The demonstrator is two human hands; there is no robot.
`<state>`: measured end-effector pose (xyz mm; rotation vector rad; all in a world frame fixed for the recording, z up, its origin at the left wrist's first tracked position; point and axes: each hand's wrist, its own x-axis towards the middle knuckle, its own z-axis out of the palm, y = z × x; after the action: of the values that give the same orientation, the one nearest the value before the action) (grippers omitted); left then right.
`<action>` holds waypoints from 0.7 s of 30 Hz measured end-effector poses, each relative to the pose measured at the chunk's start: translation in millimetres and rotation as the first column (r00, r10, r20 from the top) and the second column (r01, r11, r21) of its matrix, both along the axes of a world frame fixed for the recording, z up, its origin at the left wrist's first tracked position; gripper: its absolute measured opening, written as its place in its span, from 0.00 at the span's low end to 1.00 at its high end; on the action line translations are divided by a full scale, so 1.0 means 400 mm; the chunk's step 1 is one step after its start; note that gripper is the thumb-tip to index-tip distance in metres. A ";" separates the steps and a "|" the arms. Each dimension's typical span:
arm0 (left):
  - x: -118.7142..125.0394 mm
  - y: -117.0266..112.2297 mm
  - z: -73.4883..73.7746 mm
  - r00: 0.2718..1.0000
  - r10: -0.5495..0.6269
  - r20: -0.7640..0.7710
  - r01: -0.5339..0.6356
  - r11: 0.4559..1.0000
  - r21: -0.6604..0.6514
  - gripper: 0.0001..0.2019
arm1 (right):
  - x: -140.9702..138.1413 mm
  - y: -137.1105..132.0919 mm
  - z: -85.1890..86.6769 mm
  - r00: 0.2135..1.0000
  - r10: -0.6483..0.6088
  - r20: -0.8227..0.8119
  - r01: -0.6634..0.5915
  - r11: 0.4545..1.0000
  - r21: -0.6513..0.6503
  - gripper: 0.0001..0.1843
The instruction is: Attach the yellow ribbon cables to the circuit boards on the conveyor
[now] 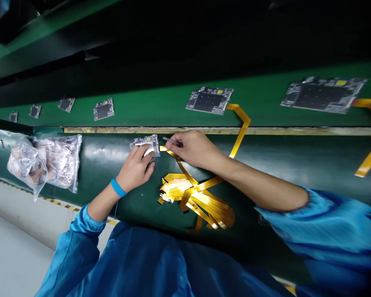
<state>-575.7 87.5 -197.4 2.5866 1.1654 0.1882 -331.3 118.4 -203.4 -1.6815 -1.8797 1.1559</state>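
Note:
My left hand, with a blue wristband, grips a small circuit board that has a white piece on it. My right hand holds a slim dark tool, perhaps tweezers, its tip close to the board's right edge. A gold flexible ribbon cable runs from that edge, under my right hand, down to a tangled bunch of similar gold ribbon cables lying on the dark green bench surface.
Beyond a long tan rail, a green conveyor belt carries several circuit boards, some trailing gold ribbon cables. A clear plastic bag of brownish items lies at the bench's left. Yellow-and-black tape marks the bench's near edge, above a grey floor.

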 end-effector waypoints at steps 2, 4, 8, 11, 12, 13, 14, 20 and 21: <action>0.002 -0.011 0.006 0.998 -0.002 -0.060 0.002 1.000 0.012 0.17 | -0.001 0.000 0.002 1.000 -0.002 0.016 0.002 1.000 -0.004 0.15; 0.003 -0.021 0.009 0.993 -0.001 -0.115 0.005 1.000 0.030 0.19 | -0.001 -0.001 0.002 1.000 0.002 0.020 -0.002 1.000 0.004 0.14; -0.002 -0.034 0.002 0.993 -0.001 -0.121 0.009 0.998 0.064 0.21 | 0.001 0.001 0.000 1.000 0.022 0.015 -0.022 1.000 0.009 0.15; -0.006 -0.037 -0.010 0.996 -0.018 -0.087 0.024 0.998 0.065 0.21 | 0.001 0.003 0.004 0.999 0.033 0.019 -0.033 0.999 -0.017 0.14; -0.007 -0.037 -0.012 0.996 -0.024 -0.087 0.029 0.998 0.061 0.22 | 0.001 0.004 0.006 0.999 0.036 0.021 -0.035 0.999 -0.026 0.13; -0.006 -0.038 -0.014 0.995 -0.029 -0.094 0.035 0.998 0.060 0.23 | 0.001 0.005 0.008 0.999 0.038 0.025 -0.037 0.999 -0.033 0.13; -0.004 -0.038 -0.015 0.993 -0.035 -0.110 0.042 0.997 0.066 0.24 | 0.000 0.005 0.010 0.999 0.040 0.029 -0.039 0.998 -0.039 0.12; 0.017 -0.038 0.000 0.957 -0.056 -0.286 0.095 0.988 0.123 0.28 | -0.004 0.007 0.016 0.997 0.053 0.056 -0.053 0.998 -0.016 0.13; 0.020 -0.038 0.002 0.949 -0.053 -0.309 0.095 0.988 0.123 0.29 | -0.004 0.007 0.017 0.996 0.058 0.062 -0.057 0.998 -0.016 0.13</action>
<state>-567.7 72.3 -196.5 2.8507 1.1871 -0.1617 -332.9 121.2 -196.7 -1.6999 -1.9742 1.1533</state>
